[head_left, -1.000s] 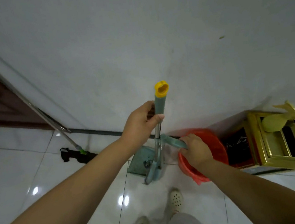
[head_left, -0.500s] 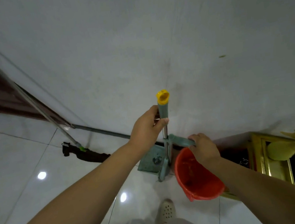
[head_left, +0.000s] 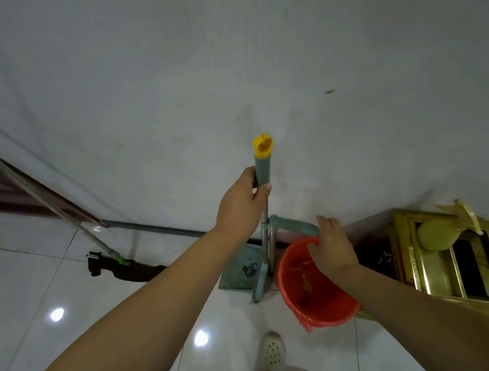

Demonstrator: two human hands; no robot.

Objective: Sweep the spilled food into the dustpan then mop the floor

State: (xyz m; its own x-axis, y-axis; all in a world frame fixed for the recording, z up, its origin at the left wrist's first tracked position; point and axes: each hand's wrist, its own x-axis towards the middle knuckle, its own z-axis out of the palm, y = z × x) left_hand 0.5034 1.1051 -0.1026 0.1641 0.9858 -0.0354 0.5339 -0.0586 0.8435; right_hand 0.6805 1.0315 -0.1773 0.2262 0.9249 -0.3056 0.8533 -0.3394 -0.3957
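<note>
1. Against the wall, from the head camera: the dustpan [head_left: 242,269] stands on the floor, its handle [head_left: 266,201] nearly upright, yellow cap [head_left: 262,144] topmost. The left hand [head_left: 241,206] is wrapped round the grip; the right hand [head_left: 331,250], fingers loosely curled, rests at the bucket [head_left: 316,288] rim beside the side lever [head_left: 294,227]; whether it grips, I cannot tell.
2. Risk, I'd judge: a tilted pan could spill scraps beside the bucket.
3. A mop [head_left: 122,265] leans against the wall at the left.

Plain white wall [head_left: 217,47], glossy white floor tiles [head_left: 17,296]
</note>
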